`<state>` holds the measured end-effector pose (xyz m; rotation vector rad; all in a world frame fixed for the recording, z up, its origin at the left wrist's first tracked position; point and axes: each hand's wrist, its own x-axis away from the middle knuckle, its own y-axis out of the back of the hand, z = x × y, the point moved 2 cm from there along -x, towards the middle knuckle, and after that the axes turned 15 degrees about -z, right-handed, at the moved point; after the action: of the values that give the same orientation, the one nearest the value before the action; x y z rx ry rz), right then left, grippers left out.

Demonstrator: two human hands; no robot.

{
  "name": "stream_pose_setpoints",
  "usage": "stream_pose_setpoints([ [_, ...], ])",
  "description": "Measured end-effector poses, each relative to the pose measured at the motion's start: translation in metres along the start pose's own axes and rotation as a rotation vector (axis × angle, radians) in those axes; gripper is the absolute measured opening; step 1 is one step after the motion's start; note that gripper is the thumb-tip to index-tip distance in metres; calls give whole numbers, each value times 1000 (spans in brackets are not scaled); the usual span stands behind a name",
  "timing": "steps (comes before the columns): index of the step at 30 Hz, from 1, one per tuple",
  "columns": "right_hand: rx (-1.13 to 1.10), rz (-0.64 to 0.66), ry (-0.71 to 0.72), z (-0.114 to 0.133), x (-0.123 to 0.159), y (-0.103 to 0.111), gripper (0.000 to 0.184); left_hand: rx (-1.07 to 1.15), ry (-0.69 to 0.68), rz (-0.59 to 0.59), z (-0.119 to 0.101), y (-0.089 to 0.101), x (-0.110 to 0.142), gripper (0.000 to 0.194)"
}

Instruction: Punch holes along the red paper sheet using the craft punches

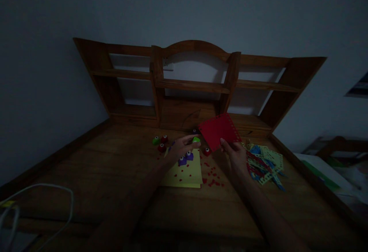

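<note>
My right hand point(234, 153) pinches the lower corner of a red paper sheet point(218, 130) with punched edges and holds it tilted above the wooden desk point(94, 175). My left hand point(181, 147) curls round a small green craft punch point(196, 139) just left of the sheet. Under the left hand lies a yellow paper sheet point(186, 175) with two purple punches point(185, 157) on it. Small red paper bits point(212, 175) are scattered on and beside the yellow sheet.
Green and red punches point(160, 142) sit to the left, another red one point(207, 151) below the sheet. A heap of punched paper strips point(264, 162) lies at the right. A wooden shelf unit point(195, 87) stands behind. A white cable point(43, 202) loops at the left.
</note>
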<state>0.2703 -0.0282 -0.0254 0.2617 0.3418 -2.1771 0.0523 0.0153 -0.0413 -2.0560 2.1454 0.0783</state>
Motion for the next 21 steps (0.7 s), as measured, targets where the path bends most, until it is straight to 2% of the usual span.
stream_pose_setpoints([
  [8,27,46,19,0,0,1,34,22,-52,-22,2,0,-3,47],
  [15,6,15,-10,15,7,-6,31,98,-25,3,2,-1,-1,56],
  [21,23,72,-12,5,4,-4,31,107,-24,-8,6,-1,-3,54],
])
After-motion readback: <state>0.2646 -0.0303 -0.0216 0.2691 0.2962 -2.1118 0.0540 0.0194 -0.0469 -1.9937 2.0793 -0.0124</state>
